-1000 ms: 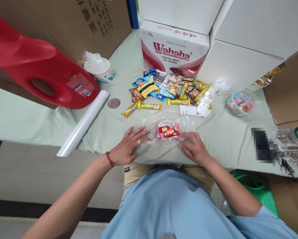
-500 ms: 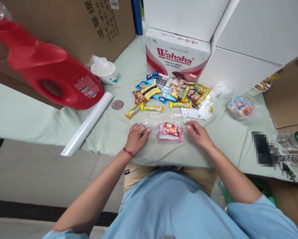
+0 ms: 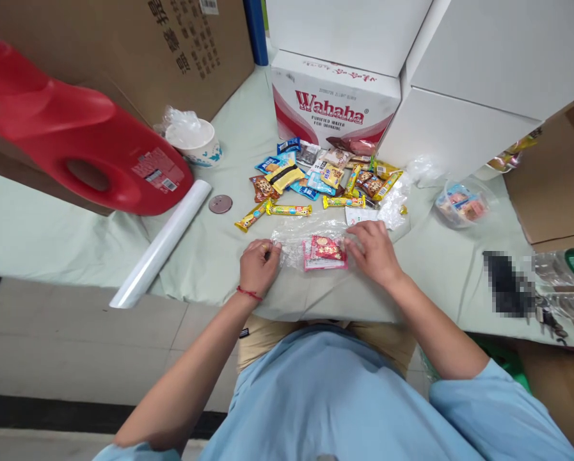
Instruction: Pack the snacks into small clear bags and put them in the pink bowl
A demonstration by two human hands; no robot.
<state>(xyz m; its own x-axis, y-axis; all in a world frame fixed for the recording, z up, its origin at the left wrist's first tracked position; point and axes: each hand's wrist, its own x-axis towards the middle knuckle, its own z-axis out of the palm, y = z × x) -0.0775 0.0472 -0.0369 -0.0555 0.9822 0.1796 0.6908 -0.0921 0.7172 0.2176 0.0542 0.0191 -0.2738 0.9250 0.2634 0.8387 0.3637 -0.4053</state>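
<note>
A thin sheet of clear plastic film [image 3: 290, 251] lies crumpled on the cloth in front of me; whether it is a bag I cannot tell. Pink-and-red snack packets [image 3: 326, 251] are stacked on or inside it, towards its right side. My left hand [image 3: 259, 266] has its fingers curled and its thumb pinched on the film's left edge. At the right edge, my right hand [image 3: 375, 253] has thumb and forefinger apart, their tips touching the film beside the packets.
Behind the film lies a heap of small wrapped snacks [image 3: 320, 176], against a Wahaha carton [image 3: 334, 105]. To the left stand a red jug [image 3: 89, 153], a white roll [image 3: 162, 243], a paper cup [image 3: 195, 144] and a round disc [image 3: 220, 203]. A clear tub [image 3: 464, 203] sits right.
My right hand has shifted slightly left and up, its fingers spreading more over the film's right edge. The left hand stays at the left edge. The view has shifted slightly.
</note>
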